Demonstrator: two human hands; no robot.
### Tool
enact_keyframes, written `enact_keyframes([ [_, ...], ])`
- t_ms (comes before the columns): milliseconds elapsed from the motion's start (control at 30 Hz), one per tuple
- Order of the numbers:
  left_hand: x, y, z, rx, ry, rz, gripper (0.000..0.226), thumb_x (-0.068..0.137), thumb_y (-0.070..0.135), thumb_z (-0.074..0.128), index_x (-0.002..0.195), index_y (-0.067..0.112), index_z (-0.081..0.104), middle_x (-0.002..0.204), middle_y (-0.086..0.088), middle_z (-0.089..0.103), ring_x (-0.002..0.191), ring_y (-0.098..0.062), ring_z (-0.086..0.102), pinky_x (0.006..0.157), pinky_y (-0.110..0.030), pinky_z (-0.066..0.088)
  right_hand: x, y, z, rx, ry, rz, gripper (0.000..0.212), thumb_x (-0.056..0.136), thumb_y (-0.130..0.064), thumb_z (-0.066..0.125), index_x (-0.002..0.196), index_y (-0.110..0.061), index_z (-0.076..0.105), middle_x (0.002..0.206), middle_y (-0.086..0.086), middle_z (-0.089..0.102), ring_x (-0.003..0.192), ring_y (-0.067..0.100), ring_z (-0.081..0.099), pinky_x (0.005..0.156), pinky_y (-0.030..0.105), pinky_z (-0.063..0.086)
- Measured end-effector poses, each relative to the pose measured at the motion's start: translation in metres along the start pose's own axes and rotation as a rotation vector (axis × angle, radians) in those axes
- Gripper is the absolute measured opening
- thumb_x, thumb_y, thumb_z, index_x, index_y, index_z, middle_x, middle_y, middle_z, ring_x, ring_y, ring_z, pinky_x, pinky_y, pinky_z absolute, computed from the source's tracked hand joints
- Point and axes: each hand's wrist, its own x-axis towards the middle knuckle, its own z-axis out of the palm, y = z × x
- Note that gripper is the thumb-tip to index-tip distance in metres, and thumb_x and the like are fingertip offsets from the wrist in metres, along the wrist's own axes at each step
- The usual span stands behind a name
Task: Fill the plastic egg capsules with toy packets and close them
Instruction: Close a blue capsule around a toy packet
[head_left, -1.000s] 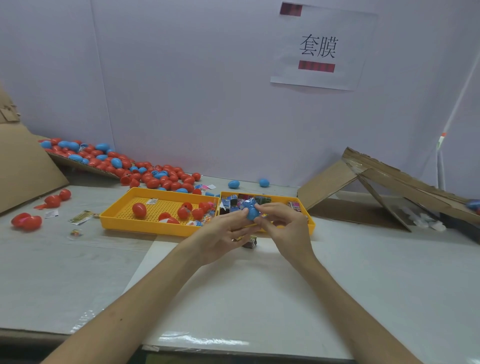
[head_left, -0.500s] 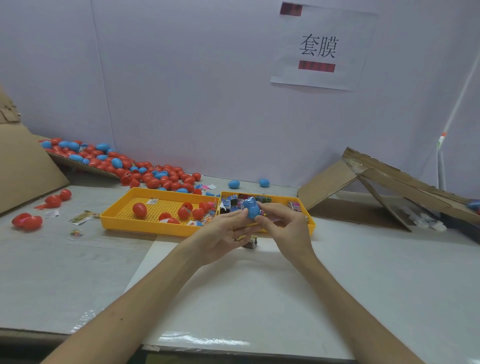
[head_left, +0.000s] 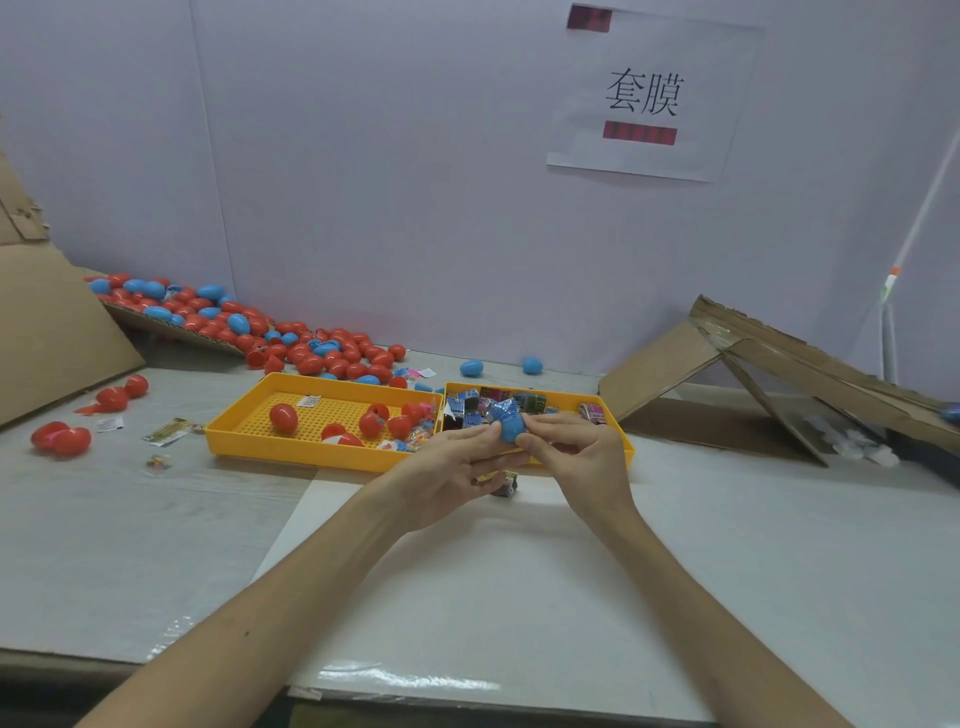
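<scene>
The left hand (head_left: 447, 467) and the right hand (head_left: 576, 457) meet above the near edge of the trays. Together they pinch one blue plastic egg capsule (head_left: 511, 430) between curled fingertips. A crinkled blue foil toy packet (head_left: 501, 410) sticks out of the capsule's far, upper end. Whether a second capsule half is fitted cannot be told; the fingers cover the near side.

Edges and open room:
- Two yellow perforated plastic trays stand side by side, touching. The left tray (head_left: 311, 460) holds a few red egg capsules (head_left: 283, 417). The right tray (head_left: 540, 391) holds mixed toy packets.
- Near the trays, a white sheet (head_left: 519, 597) on the grey desk (head_left: 104, 545) lies open under both forearms.
- A small dark packet (head_left: 505, 484) lies on the sheet just below the hands.

Surface and room:
- A heap of red and blue egg capsules (head_left: 311, 353) runs along the far left, down a cardboard ramp.
- Two loose blue capsules (head_left: 471, 368) lie beyond the right tray.
- Loose red capsules (head_left: 60, 439) and paper slips lie left of the trays.
- A folded brown cardboard shelter (head_left: 779, 374) stands at far right; a brown cardboard panel (head_left: 47, 322) leans at far left.
- A white paper sign (head_left: 644, 98) hangs on the pale wall.

Hidden or unclear:
- The near rim of the right tray is covered by the hands.
- The sign's red bars are illegible.
- The items under the cardboard shelter are blurred.
</scene>
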Motion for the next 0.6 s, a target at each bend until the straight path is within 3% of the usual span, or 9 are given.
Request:
enact_keyframes([
  [67,0.0,-0.001,0.0,-0.003,0.002,0.009,0.029,0.094,0.037,0.067,0.119,0.025,0.076,0.132,-0.003,0.069,0.122,-0.016,0.065,0.099,-0.033,0.044,0.0,-0.001,0.001,-0.007,-0.01,0.014,0.031,0.082,-0.005,0.08,0.106,-0.024,0.076,0.1,-0.01,0.077,0.092,0.006,0.072,0.078,0.021,0.055],
  [200,0.0,0.001,0.001,-0.002,0.004,0.027,0.03,0.094,0.04,0.067,0.119,0.025,0.076,0.134,-0.005,0.068,0.123,-0.017,0.065,0.099,-0.033,0.043,-0.003,-0.006,0.007,-0.037,-0.044,-0.042,0.045,0.087,-0.009,0.076,0.123,-0.036,0.067,0.11,-0.019,0.074,0.093,0.008,0.072,0.076,0.022,0.058],
  [333,0.0,0.0,0.0,0.007,0.021,0.023,0.025,0.093,0.037,0.069,0.112,0.023,0.079,0.128,-0.007,0.071,0.121,-0.019,0.066,0.099,-0.032,0.045,-0.004,-0.004,0.006,-0.101,-0.061,-0.109,0.041,0.087,-0.007,0.076,0.121,-0.029,0.07,0.105,-0.018,0.074,0.09,0.01,0.069,0.075,0.029,0.058],
  [467,0.0,-0.002,0.001,0.009,0.038,0.001,0.024,0.093,0.036,0.07,0.11,0.023,0.08,0.125,-0.005,0.072,0.119,-0.017,0.067,0.095,-0.029,0.048,-0.003,-0.001,0.005,-0.066,-0.035,-0.099,0.044,0.082,0.001,0.078,0.112,-0.031,0.072,0.096,-0.019,0.076,0.086,0.011,0.072,0.077,0.022,0.056],
  [600,-0.001,-0.003,0.0,0.007,0.03,-0.015,0.021,0.093,0.036,0.07,0.108,0.026,0.081,0.123,-0.002,0.073,0.119,-0.016,0.067,0.093,-0.028,0.048,-0.003,0.003,0.004,-0.052,-0.029,-0.096,0.044,0.081,0.005,0.077,0.11,-0.027,0.073,0.095,-0.026,0.074,0.092,0.0,0.072,0.08,0.013,0.054],
])
